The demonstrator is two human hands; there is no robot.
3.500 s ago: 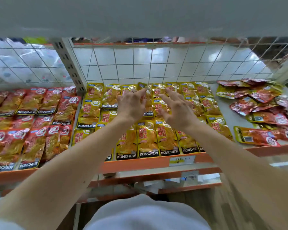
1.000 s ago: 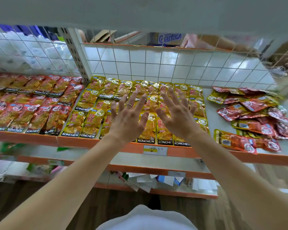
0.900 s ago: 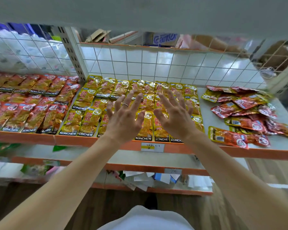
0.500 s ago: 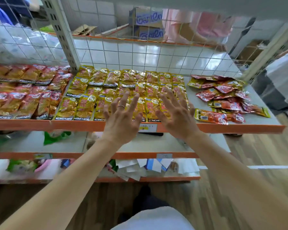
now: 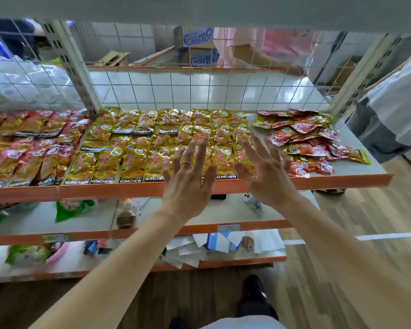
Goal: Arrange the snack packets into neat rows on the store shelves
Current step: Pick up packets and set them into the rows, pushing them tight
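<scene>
Yellow snack packets (image 5: 133,148) lie in neat rows across the middle of the orange-edged shelf (image 5: 105,189). Red packets (image 5: 22,148) fill the left section in rows. A loose heap of red and yellow packets (image 5: 311,141) lies on the right end of the shelf. My left hand (image 5: 188,176) and my right hand (image 5: 263,172) hover side by side in front of the shelf's front edge, fingers spread and straight, holding nothing. They cover part of the front row of yellow packets.
A white wire grid (image 5: 199,91) backs the shelf, with upright posts (image 5: 74,67) on either side. Lower shelves (image 5: 223,210) hold scattered items and papers. Behind the grid stand cardboard boxes (image 5: 197,46) and a person in pink (image 5: 266,48). Another person (image 5: 394,108) stands at the right.
Both hands have drawn back from the yellow packets to the shelf's front edge, fingers now spread. The view has pulled back and lower shelves and floor have come into sight.
</scene>
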